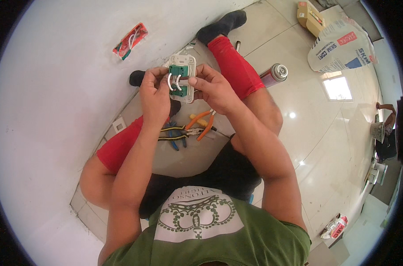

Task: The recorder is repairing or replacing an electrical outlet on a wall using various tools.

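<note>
Both my hands hold a white electrical wall plate (190, 62) in front of me, its back turned up. Two green modules (179, 71) sit in it, one above the other, joined by short white wires (170, 81). My left hand (156, 91) is closed at the plate's left side, with thumb and fingers by the wires. Along the right edge, my right hand (214, 88) grips the frame, its thumb on the near face. Some fingertips are hidden behind the plate. Below it on the floor lie orange-handled pliers (205, 126), black-and-yellow-handled pliers (172, 138) and blue-handled pliers (177, 141).
A red wall box (130, 41) with white wires is set in the left wall. A white cover frame (119, 125) lies by the wall. Right of my leg stands a spray can (277, 74); beyond are a sack (341, 48) and cardboard box (311, 18). Another person (389, 128) works far right.
</note>
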`<state>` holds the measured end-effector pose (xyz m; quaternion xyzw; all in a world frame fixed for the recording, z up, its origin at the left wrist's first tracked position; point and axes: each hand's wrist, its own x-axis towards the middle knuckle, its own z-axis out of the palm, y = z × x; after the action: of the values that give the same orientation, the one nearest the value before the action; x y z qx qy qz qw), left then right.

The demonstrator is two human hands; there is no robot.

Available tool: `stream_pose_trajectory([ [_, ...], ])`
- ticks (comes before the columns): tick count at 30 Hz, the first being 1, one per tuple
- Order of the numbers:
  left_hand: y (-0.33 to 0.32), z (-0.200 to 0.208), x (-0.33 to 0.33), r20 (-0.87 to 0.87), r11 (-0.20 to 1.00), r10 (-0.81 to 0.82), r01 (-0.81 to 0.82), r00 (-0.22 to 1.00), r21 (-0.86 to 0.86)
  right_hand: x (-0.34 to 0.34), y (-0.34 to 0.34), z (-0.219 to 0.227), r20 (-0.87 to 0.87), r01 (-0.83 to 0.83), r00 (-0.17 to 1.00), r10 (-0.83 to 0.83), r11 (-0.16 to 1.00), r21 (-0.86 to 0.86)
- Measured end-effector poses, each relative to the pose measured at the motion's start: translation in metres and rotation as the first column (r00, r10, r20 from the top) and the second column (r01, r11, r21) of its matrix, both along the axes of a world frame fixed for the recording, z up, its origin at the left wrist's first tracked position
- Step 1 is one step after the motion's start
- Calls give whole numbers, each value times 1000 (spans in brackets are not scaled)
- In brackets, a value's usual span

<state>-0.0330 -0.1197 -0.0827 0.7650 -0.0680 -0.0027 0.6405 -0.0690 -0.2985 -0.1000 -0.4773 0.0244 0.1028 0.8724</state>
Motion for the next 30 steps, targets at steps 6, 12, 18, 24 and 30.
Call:
stream_pose_trajectory([
  [6,1,26,-10,-173,899,-205,116,963,-423,4,-7,-2,-23,143,989,-143,990,2],
  [12,2,26,-6,-88,963,-250,238,964,-124,-7,-5,8,134,297,955,-265,868,-398],
  [18,28,50,10,-273,883,-468,458,841,-103,-12,-11,27,574,465,817,-58,654,-597],
  [24,19,50,-7,-147,896,-438,417,887,-152,-15,-12,28,405,300,913,-52,759,-578],
  [30,15,57,-6,-78,905,-425,426,902,-3,-15,-12,21,486,350,874,-23,724,-595],
])
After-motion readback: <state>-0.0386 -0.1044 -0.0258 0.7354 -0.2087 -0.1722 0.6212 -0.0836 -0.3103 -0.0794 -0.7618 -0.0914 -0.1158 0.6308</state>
